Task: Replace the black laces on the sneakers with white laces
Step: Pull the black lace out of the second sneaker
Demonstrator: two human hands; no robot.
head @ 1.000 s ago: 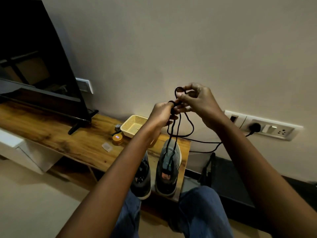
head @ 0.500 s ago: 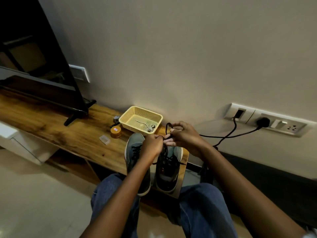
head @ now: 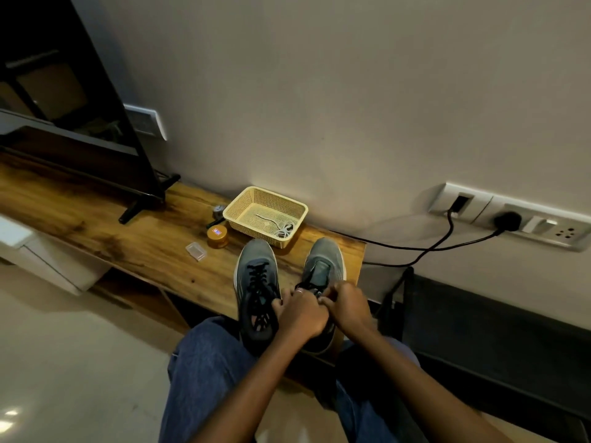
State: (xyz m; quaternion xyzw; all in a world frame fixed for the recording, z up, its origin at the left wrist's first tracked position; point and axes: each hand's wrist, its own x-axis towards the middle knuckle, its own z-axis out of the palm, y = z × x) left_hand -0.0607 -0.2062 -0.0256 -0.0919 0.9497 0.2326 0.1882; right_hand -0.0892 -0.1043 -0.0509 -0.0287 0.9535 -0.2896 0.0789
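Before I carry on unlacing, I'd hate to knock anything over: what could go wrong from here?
Both hands, left hand and right hand, work the black lace at the right sneaker, whose heel seems to overhang the table edge; a hard tug might tip it off. The left sneaker sits close beside it and could get nudged. The white laces lie in the basket just beyond the toes, which could push it.

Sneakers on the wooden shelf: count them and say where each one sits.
2. The left sneaker lies in front of the yellow basket, black laces in. The right sneaker lies beside it, partly covered by both hands. None seem hidden.
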